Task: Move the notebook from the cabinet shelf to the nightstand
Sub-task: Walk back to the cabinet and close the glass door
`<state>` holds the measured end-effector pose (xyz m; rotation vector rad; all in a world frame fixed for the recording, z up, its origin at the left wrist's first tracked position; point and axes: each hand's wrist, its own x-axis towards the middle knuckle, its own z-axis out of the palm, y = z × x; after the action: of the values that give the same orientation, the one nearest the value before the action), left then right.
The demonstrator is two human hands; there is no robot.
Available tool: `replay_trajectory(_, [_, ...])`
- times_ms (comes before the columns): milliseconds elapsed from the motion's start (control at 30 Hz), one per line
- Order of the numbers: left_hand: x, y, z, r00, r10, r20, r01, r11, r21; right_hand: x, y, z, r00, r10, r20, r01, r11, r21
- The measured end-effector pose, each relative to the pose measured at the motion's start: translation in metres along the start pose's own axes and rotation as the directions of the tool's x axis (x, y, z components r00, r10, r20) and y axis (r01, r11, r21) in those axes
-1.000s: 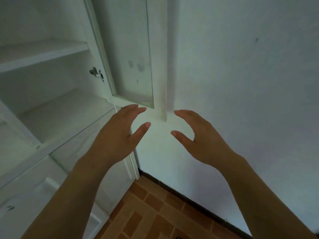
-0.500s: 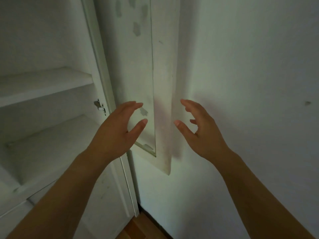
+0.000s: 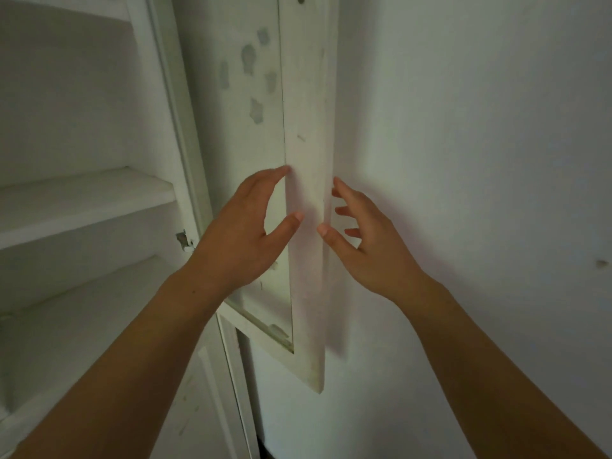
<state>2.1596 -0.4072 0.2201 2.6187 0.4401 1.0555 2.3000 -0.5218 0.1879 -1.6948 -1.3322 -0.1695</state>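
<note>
Rising past the white cabinet shelves, both hands, left hand and right hand, now hover spread and empty around the open white cabinet door; no notebook is visible, so retrieval hasn't begun.

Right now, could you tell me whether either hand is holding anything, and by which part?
Nothing is held. The left hand and right hand are both open, fingers spread, in front of the open cabinet door. No notebook is in view.
</note>
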Motion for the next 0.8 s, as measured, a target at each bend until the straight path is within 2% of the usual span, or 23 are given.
replay_trajectory(200, [0.008,0.011,-0.002,0.999,-0.008,-0.036,0.009,1.000,0.026,0.008,-0.005,-0.007,0.999,-0.039,0.030,0.036,0.994,0.099])
replay_trajectory(500, [-0.006,0.014,-0.008,0.996,-0.083,-0.024,0.083,0.996,0.009,-0.003,-0.019,-0.011,0.991,-0.096,0.097,0.090,0.994,0.061])
replay_trajectory(800, [-0.038,0.004,-0.056,0.993,-0.085,-0.088,0.086,0.996,0.017,-0.008,-0.044,0.012,0.932,-0.296,0.209,0.273,0.953,0.132])
